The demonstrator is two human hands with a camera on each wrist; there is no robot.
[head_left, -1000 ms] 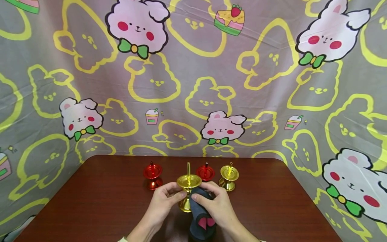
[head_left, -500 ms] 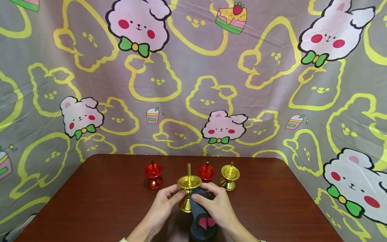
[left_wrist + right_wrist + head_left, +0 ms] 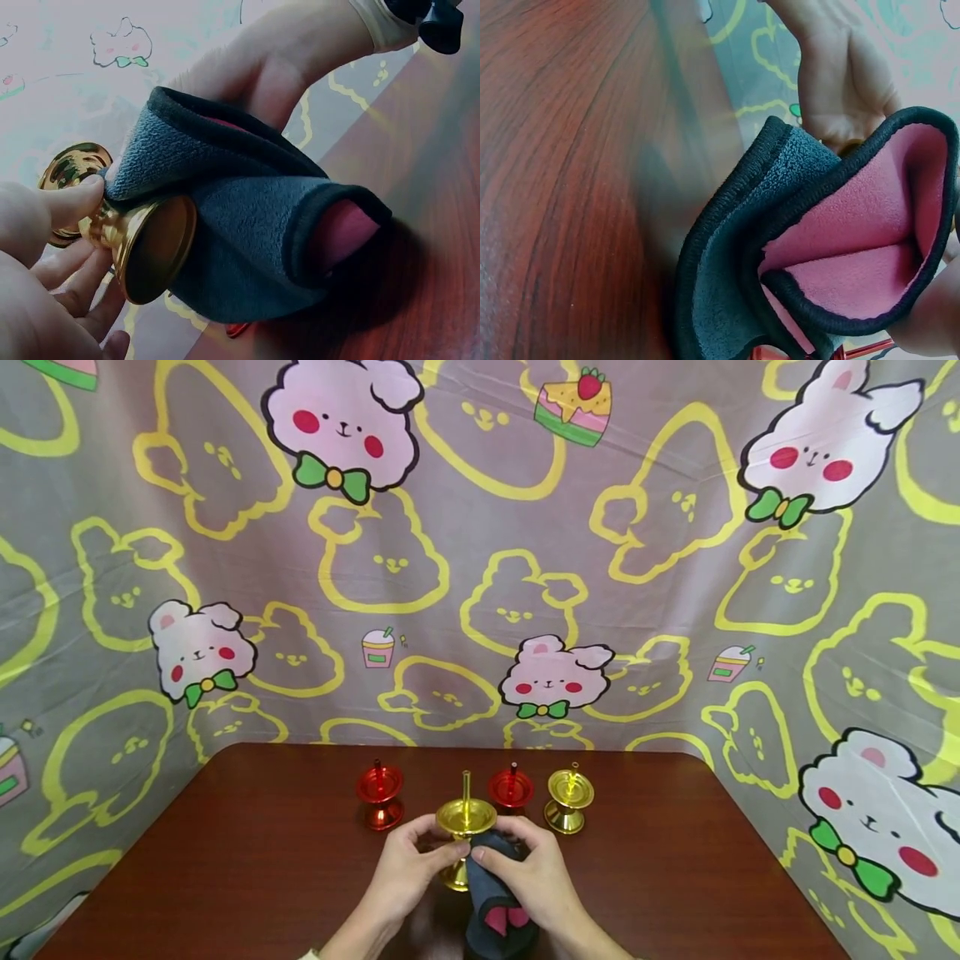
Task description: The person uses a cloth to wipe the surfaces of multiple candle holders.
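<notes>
In the head view a gold candle holder (image 3: 467, 817), with a dish on top and a thin upright tube, is held above the table. My left hand (image 3: 408, 866) pinches its narrow stem between thumb and fingers. My right hand (image 3: 537, 870) grips a folded dark grey cloth (image 3: 491, 877) with pink inside and presses it against the holder's right side. In the left wrist view the holder's flared base (image 3: 161, 251) shows beside the cloth (image 3: 232, 217). The cloth (image 3: 847, 232) hides most of the holder in the right wrist view.
Farther back on the brown table (image 3: 247, 843) stand a red candle holder (image 3: 380, 787) at left, another red candle holder (image 3: 511, 787) partly hidden, and a smaller gold candle holder (image 3: 569, 793) at right. A patterned curtain (image 3: 450, 527) rises behind the table.
Both hands have sunk slightly with the gold candle holder and the cloth. The grips look the same, and the holders at the back have stayed in place.
</notes>
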